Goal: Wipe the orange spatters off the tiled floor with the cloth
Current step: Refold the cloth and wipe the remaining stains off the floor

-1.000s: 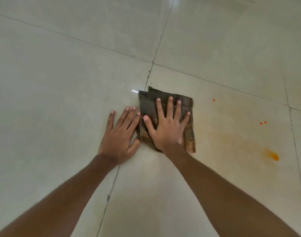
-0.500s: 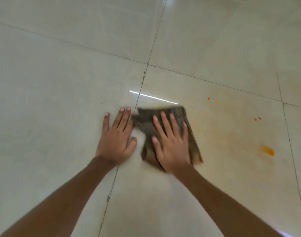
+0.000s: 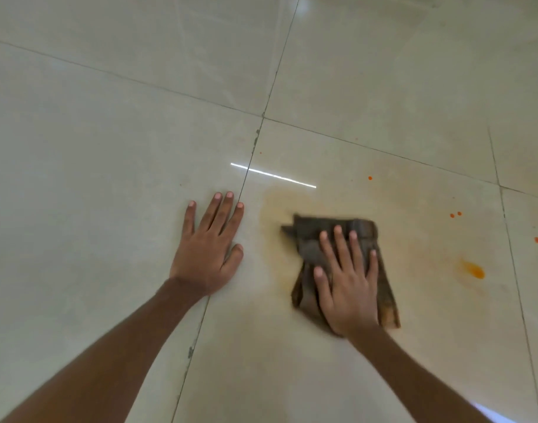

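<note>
The right hand (image 3: 348,288) is lying flat on the folded brown cloth (image 3: 310,248), fingers straight and slightly spread, pressing it to the tiled floor (image 3: 109,148) a little right of the long grout line (image 3: 246,178). The cloth is sitting on a pale orange smear (image 3: 280,203). The left hand (image 3: 208,254) is resting palm down, fingers straight, its thumb side overlapping that grout line. Farther right of the line, an orange blot (image 3: 475,271) and small droplets (image 3: 455,214) are dotting the tile.

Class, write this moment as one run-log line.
left hand: flat on floor | right hand: pressing cloth flat | orange blot, drops: unwiped, right of cloth
</note>
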